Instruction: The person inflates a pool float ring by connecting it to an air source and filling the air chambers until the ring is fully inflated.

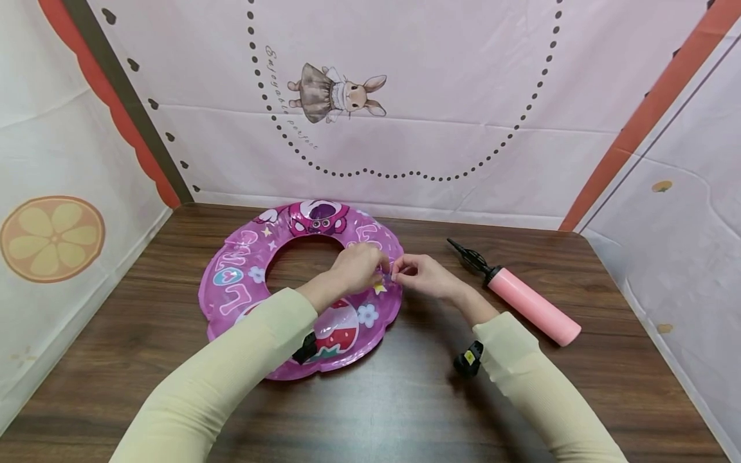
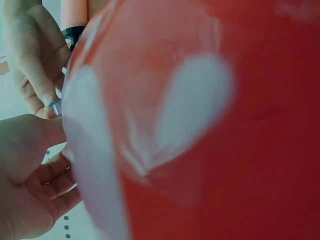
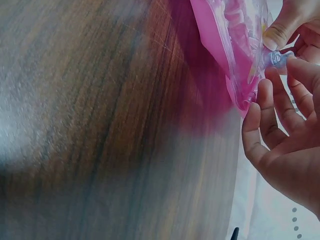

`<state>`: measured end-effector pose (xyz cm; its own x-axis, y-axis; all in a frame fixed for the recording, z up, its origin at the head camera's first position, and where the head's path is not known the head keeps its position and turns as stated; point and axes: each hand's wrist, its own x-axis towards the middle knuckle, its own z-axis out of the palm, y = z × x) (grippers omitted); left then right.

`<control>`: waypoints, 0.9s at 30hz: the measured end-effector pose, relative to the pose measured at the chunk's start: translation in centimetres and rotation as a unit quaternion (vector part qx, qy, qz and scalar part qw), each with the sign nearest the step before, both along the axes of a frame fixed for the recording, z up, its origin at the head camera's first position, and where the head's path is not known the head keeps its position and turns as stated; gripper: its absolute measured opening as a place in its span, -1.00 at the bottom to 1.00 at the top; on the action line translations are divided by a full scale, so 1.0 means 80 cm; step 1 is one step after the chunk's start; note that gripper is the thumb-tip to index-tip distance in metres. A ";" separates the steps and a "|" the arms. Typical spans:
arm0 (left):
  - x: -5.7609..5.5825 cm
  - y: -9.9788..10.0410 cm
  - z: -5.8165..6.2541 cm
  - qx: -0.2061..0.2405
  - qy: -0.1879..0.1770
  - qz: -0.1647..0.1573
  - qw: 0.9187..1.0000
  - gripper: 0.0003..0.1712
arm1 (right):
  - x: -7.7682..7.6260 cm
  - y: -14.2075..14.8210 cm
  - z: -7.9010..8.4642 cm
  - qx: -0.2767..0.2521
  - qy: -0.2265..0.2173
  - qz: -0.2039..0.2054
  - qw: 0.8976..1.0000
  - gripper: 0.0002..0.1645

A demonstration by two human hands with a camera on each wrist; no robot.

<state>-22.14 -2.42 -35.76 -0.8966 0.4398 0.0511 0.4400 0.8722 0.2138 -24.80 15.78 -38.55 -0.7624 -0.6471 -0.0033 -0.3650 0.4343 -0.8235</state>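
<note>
An inflated pink swim ring (image 1: 231, 263) with printed strawberries, flowers and letters lies on the table. At its right side sticks out a small clear bluish air valve (image 3: 276, 59). My left hand (image 1: 361, 265) lies over the ring's right part and pinches the valve near its base, thumb against it in the right wrist view. From the right, my right hand (image 1: 425, 275) pinches the valve's outer end with its fingertips; the other fingers are spread beside the ring's edge. The ring's red print fills most of the left wrist view. Whether the valve's plug is in cannot be seen.
A pink hand pump (image 1: 535, 307) with a black nozzle lies to the right, beyond the right forearm. The brown wooden table (image 1: 370, 424) is bounded by printed cloth walls (image 1: 440, 77) at the back and both sides.
</note>
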 end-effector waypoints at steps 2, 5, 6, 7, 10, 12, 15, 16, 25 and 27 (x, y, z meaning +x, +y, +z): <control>0.000 -0.001 0.000 -0.002 0.003 -0.002 1.000 -0.79 | -0.001 0.000 0.001 0.001 0.005 0.010 1.000 -0.95; 0.000 -0.002 -0.001 -0.004 0.007 -0.003 1.000 -0.80 | -0.002 -0.002 0.002 0.000 0.016 0.016 1.000 -0.95; 0.001 -0.002 -0.001 -0.004 0.008 -0.003 1.000 -0.80 | -0.002 -0.002 0.002 0.000 0.020 0.017 1.000 -0.95; 0.001 -0.003 0.000 -0.003 0.008 -0.002 1.000 -0.81 | -0.002 -0.002 0.003 0.001 0.025 0.019 1.000 -0.94; 0.002 -0.004 0.000 0.000 0.007 0.001 1.000 -0.83 | -0.003 -0.003 0.004 0.009 0.032 0.019 0.999 -0.92; 0.002 -0.005 0.001 0.006 0.006 0.003 1.000 -0.84 | -0.003 -0.002 0.005 0.022 0.037 0.021 0.999 -0.89; 0.003 -0.006 0.000 0.013 0.007 0.004 1.000 -0.84 | -0.003 0.000 0.005 0.044 0.034 0.021 0.998 -0.85; 0.003 -0.006 -0.001 0.015 0.008 0.004 1.000 -0.84 | -0.003 0.001 0.005 0.049 0.032 0.024 0.998 -0.83; 0.004 -0.007 -0.004 0.045 0.015 0.008 0.999 -0.85 | -0.004 0.003 0.003 0.032 0.009 0.041 0.999 -0.83; 0.005 -0.007 -0.005 0.050 0.015 0.010 0.999 -0.85 | -0.003 0.002 0.004 0.028 0.003 0.041 0.999 -0.83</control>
